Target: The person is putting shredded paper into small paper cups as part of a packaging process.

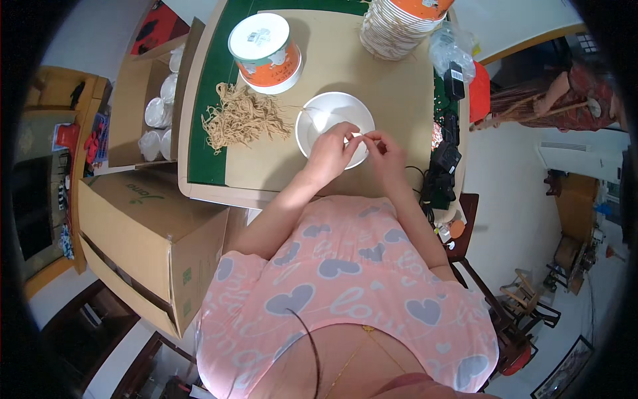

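Note:
A white round tub (310,137) stands on the brown board in front of me, its inside facing up. My left hand (331,154) reaches over its near rim, with thumb and fingers pinched together. Against those fingertips, at the tub's right side, my right hand (386,157) is pinched too. What lies between the fingertips is too small to make out. A thin pale strand crosses the tub's left rim. Left of the tub lies a loose heap of tan twine pieces (246,118).
Behind the twine stands an orange-and-white tub (266,53). A tall stack of nested tubs (397,30) is at the back right. Black devices with cables (446,156) line the table's right edge. Cardboard boxes (147,216) stand at the left, one holding wrapped white tubs (159,110).

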The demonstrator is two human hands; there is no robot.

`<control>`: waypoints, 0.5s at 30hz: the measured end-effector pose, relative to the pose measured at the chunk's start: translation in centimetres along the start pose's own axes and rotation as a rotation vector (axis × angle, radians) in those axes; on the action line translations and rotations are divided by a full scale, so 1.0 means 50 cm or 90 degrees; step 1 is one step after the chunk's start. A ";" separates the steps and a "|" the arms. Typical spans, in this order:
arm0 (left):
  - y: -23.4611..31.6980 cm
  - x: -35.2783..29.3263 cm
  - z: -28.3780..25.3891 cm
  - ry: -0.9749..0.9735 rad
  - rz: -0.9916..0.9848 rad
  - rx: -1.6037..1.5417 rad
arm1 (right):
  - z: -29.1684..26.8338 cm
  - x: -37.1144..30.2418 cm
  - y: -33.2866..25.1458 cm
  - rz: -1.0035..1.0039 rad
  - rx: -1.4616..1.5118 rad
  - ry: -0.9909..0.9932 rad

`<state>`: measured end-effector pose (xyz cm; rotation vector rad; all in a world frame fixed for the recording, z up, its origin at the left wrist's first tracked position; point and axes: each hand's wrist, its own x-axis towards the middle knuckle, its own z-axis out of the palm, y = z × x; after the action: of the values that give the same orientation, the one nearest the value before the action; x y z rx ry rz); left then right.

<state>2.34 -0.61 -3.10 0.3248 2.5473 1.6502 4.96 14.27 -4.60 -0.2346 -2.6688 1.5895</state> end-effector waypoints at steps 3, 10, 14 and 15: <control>-0.002 -0.005 -0.021 -0.124 0.050 0.096 | -0.013 0.005 0.004 -0.037 0.009 0.040; 0.033 0.004 -0.013 -0.162 -0.041 -0.143 | -0.035 -0.008 -0.015 -0.260 -0.080 0.065; 0.049 0.011 -0.019 -0.158 -0.078 -0.213 | -0.032 -0.012 0.015 -0.233 -0.075 0.098; 0.052 0.013 -0.024 -0.151 -0.078 -0.253 | -0.030 -0.014 0.023 -0.232 -0.075 0.098</control>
<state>1.83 -0.53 -0.23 0.3013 1.9763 1.8873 5.93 16.04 -4.85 0.1189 -2.5079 1.2553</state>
